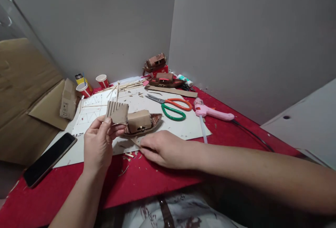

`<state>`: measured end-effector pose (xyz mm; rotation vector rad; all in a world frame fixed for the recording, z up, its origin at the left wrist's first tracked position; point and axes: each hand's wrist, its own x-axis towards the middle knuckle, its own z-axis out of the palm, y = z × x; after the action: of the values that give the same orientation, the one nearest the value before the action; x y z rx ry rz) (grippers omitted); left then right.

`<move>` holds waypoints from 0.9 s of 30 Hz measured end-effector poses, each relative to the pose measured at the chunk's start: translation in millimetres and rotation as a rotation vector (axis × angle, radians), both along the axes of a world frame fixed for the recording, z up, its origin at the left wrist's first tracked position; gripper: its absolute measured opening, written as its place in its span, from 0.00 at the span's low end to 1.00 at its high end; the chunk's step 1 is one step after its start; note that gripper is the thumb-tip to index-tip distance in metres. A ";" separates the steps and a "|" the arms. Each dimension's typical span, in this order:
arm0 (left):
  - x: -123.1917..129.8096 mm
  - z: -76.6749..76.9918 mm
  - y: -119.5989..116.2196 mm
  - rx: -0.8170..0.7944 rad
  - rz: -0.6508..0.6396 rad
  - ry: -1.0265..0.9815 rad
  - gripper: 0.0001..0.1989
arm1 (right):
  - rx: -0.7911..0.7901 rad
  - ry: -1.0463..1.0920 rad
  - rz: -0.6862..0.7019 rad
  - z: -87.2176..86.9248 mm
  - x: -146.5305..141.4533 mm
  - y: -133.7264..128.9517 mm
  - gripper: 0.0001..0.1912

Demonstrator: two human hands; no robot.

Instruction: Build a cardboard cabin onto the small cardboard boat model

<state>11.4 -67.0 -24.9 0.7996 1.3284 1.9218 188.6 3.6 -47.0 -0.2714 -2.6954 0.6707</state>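
Note:
My left hand (101, 135) pinches a small piece of corrugated cardboard (119, 113), its ridged strip facing up along one side. Just right of it, a small model boat (140, 122) with a curved cardboard roof rests on the white sheet. My right hand (160, 148) is low in front of the boat, fingers closed at the end of a thin cardboard strip (135, 141). Its fingertips are partly hidden. Scissors (170, 106) with one orange and one green handle lie open behind the boat.
A pink glue gun (214, 111) with a cord lies at the right. Two more model boats (165, 80) (155, 62) stand at the back. Paper cups (84, 90), thin wooden sticks (130, 85), a phone (49, 159) and a large cardboard box (26, 98) are also around.

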 end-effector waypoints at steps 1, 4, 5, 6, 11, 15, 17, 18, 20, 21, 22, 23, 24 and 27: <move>-0.3 -0.5 -0.2 0.002 -0.004 -0.006 0.10 | 0.025 -0.046 -0.026 0.4 -2.5 0.7 0.09; -1.8 -3.0 0.0 0.019 -0.015 -0.022 0.11 | -0.003 -0.024 -0.118 3.6 -5.1 1.5 0.06; -2.2 -4.0 0.2 0.025 -0.016 -0.027 0.11 | -0.063 0.054 -0.146 5.4 -5.0 1.6 0.06; -2.1 -4.9 0.3 0.029 -0.015 -0.030 0.11 | -0.152 0.152 -0.177 7.7 -4.9 1.8 0.07; 4.3 -7.8 -0.5 0.015 -0.062 -0.009 0.11 | -0.879 0.369 -0.350 24.8 -8.5 6.2 0.18; 11.7 -12.1 -2.7 -0.007 -0.129 0.020 0.10 | -1.133 0.371 -0.322 29.9 -12.9 10.2 0.16; 13.5 -14.7 -3.8 -0.017 -0.169 0.054 0.09 | -1.139 0.390 -0.289 29.0 -13.4 10.6 0.12; 13.9 -15.5 -4.4 -0.021 -0.187 0.077 0.08 | -1.136 0.392 -0.279 28.7 -13.2 10.5 0.10; 13.5 -15.3 -5.4 -0.031 -0.215 0.145 0.06 | -1.123 0.381 -0.285 29.5 -12.2 9.8 0.07; 13.0 -14.2 -6.1 -0.037 -0.231 0.184 0.05 | -1.115 0.367 -0.300 30.6 -11.4 9.5 0.06; 12.4 -12.6 -6.9 -0.046 -0.255 0.225 0.04 | -1.103 0.344 -0.316 31.9 -10.7 9.2 0.06; 11.8 -10.5 -7.8 -0.056 -0.287 0.260 0.04 | -1.081 0.315 -0.328 33.0 -10.0 8.9 0.05; 11.5 -8.3 -8.8 -0.063 -0.318 0.288 0.05 | -1.050 0.286 -0.334 33.8 -9.4 8.7 0.05; 13.0 -3.3 -12.1 -0.070 -0.334 0.367 0.06 | -0.889 0.238 -0.331 32.7 -8.4 7.8 0.05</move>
<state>24.4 -79.1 -28.2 1.2945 1.3578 1.5067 180.2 11.4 -14.3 -0.7680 -1.9055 1.6211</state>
